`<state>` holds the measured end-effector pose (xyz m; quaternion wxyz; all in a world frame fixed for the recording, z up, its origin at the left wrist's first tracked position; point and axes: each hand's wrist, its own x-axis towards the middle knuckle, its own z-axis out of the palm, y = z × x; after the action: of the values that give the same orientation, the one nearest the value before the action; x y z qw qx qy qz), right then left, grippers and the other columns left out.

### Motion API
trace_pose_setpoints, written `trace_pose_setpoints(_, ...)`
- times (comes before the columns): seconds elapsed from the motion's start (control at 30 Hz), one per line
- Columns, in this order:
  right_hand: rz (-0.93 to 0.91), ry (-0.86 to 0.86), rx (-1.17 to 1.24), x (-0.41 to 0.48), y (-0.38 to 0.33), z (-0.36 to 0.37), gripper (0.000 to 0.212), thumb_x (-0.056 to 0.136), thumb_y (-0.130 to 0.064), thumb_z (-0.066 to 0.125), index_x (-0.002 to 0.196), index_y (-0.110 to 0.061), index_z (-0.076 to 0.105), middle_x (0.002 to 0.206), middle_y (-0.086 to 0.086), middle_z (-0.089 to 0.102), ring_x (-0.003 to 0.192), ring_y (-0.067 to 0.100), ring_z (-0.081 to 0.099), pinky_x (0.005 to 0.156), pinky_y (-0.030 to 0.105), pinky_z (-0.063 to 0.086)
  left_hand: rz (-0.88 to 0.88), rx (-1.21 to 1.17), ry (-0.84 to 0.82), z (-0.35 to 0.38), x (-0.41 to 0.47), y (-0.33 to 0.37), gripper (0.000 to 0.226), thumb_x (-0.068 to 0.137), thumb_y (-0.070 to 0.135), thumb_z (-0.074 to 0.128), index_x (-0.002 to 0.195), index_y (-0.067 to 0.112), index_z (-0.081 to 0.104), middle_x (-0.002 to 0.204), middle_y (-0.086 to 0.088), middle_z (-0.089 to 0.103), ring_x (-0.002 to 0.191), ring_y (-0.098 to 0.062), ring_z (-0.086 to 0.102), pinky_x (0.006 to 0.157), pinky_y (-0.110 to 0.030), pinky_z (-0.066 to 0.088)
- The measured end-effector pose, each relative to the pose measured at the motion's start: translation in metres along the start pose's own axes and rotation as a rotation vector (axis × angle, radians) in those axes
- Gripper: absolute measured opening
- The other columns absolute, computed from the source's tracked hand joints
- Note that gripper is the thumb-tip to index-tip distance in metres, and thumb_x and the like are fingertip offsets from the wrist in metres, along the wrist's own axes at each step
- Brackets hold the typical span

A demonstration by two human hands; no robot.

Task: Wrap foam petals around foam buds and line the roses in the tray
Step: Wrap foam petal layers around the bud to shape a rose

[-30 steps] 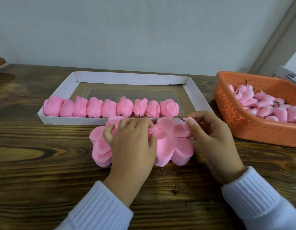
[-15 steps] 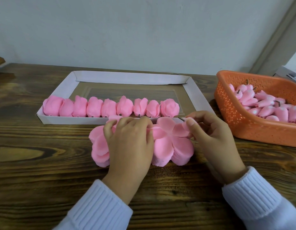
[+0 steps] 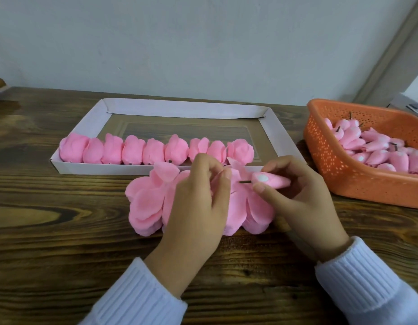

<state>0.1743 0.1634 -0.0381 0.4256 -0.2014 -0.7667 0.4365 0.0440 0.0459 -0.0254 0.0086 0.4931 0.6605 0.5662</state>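
Table [image 3: 62, 231]: bud [image 3: 271, 180] seemingly over tray [image 3: 97, 168] edge.

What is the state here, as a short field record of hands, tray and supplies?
left hand: pinches the petals, which lie stacked on the table in front of the tray
right hand: holds a bud, stem pointing left
tray: nine roses in one row along its near wall
basket: right of the tray, holds spare buds

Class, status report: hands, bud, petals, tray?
Right hand pinches foam bud, stem leftward. Left hand pinches a petal on the stack. Nine roses in tray. Nothing blocking.
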Motion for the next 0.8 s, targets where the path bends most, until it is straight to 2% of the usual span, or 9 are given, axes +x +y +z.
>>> trace_pose_setpoints(0.13,-0.056,0.010,-0.008,-0.0007,-0.0027,0.0008,0.022,0.072,-0.034,0.076,0.091,-0.032,0.064,0.094,-0.006,0.068,0.085,0.015,0.064,0.070,0.036,0.052,-0.290,-0.240,0.052,0.0012,0.0033,0.0014,0.010,0.093,0.029,0.049,0.085,0.023,0.050,0.063,0.019,0.055,0.058,0.004,0.050,0.058,-0.011,0.040)
trace_pose_setpoints(0.2,-0.077,0.015,-0.013,-0.0003,-0.0029,0.0005,0.024,0.072,-0.034,0.077,0.092,-0.035,0.064,0.096,-0.006,0.068,0.087,0.014,0.065,0.072,0.032,0.054,-0.469,-0.408,0.079,0.0019,0.0047,0.0011,0.014,0.095,0.030,0.050,0.082,0.024,0.054,0.065,0.015,0.054,0.062,0.001,0.049,0.065,-0.026,0.048)
trace_pose_setpoints(0.27,-0.092,0.010,-0.006,-0.0003,-0.0028,0.0003,0.025,0.072,-0.033,0.077,0.094,-0.036,0.065,0.098,-0.006,0.069,0.090,0.014,0.065,0.075,0.029,0.055,-0.633,-0.572,0.104,0.0027,0.0053,0.0004,0.017,0.096,0.028,0.052,0.081,0.025,0.059,0.082,0.005,0.060,0.081,-0.013,0.055,0.085,-0.048,0.049)
trace_pose_setpoints(0.33,-0.110,0.003,-0.003,-0.0006,-0.0025,0.0000,0.027,0.073,-0.032,0.078,0.096,-0.035,0.065,0.099,-0.007,0.070,0.093,0.015,0.066,0.078,0.028,0.054,-0.720,-0.683,0.128,0.0026,0.0065,0.0018,0.019,0.096,0.027,0.053,0.079,0.025,0.060,0.089,-0.002,0.062,0.087,-0.019,0.056,0.087,-0.047,0.048)
trace_pose_setpoints(0.43,-0.132,-0.003,-0.023,-0.0009,-0.0024,-0.0004,0.027,0.074,-0.030,0.077,0.099,-0.027,0.067,0.100,-0.008,0.070,0.095,0.015,0.066,0.081,0.025,0.052,-0.769,-0.781,0.143,0.0025,0.0078,0.0016,0.019,0.097,0.026,0.051,0.080,0.022,0.059,0.078,0.002,0.065,0.074,-0.014,0.060,0.069,-0.035,0.048)
trace_pose_setpoints(0.53,-0.138,-0.006,-0.041,-0.0014,-0.0036,0.0000,0.029,0.075,-0.030,0.076,0.101,-0.022,0.068,0.101,-0.009,0.070,0.098,0.014,0.066,0.082,0.022,0.051,-0.757,-0.780,0.177,0.0025,0.0092,0.0007,0.017,0.098,0.026,0.049,0.084,0.019,0.058,0.069,0.009,0.065,0.066,-0.007,0.061,0.061,-0.027,0.050)
trace_pose_setpoints(0.6,-0.129,-0.004,-0.054,-0.0017,-0.0048,0.0009,0.030,0.075,-0.030,0.076,0.103,-0.022,0.069,0.103,-0.009,0.070,0.100,0.015,0.066,0.083,0.025,0.053,-0.731,-0.767,0.184,0.0029,0.0093,0.0003,0.016,0.097,0.028,0.050,0.085,0.020,0.057,0.067,0.011,0.064,0.069,-0.008,0.060,0.065,-0.029,0.051)
trace_pose_setpoints(0.73,-0.137,0.014,-0.100,-0.0018,-0.0065,0.0008,0.030,0.076,-0.031,0.074,0.104,-0.022,0.069,0.104,-0.010,0.071,0.099,0.013,0.067,0.081,0.024,0.054,-0.681,-0.706,0.201,0.0037,0.0065,0.0013,0.021,0.096,0.031,0.052,0.078,0.025,0.060,0.080,0.004,0.064,0.085,-0.018,0.059,0.087,-0.048,0.050)
trace_pose_setpoints(0.8,-0.145,0.005,-0.116,-0.0019,-0.0060,0.0010,0.028,0.076,-0.028,0.076,0.103,-0.024,0.069,0.103,-0.012,0.070,0.097,0.012,0.067,0.080,0.022,0.053,-0.653,-0.706,0.210,0.0032,0.0047,0.0014,0.026,0.096,0.030,0.052,0.072,0.029,0.062,0.079,0.005,0.064,0.085,-0.018,0.058,0.087,-0.050,0.048)
